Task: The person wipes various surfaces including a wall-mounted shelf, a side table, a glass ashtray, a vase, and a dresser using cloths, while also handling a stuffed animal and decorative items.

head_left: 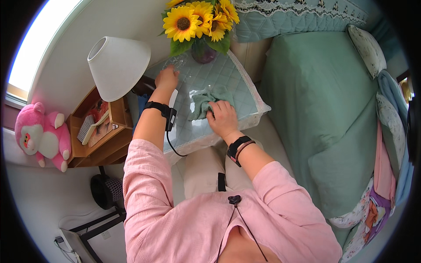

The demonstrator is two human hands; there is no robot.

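R hand (223,117) on grn cloth (202,102); L hand (167,79) nr vase (204,52).

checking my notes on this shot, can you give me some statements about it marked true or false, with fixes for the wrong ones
1. The right hand is on a green cloth. True.
2. The left hand is holding a brush. False: the brush lies in the wooden organizer, apart from the left hand.
3. The sunflowers stand farther from the person than the green cloth. True.
4. The bed sheet is pink. False: the bed sheet is green.
5. The pink plush toy is left of the wooden organizer. True.
6. The lampshade is black. False: the lampshade is white.
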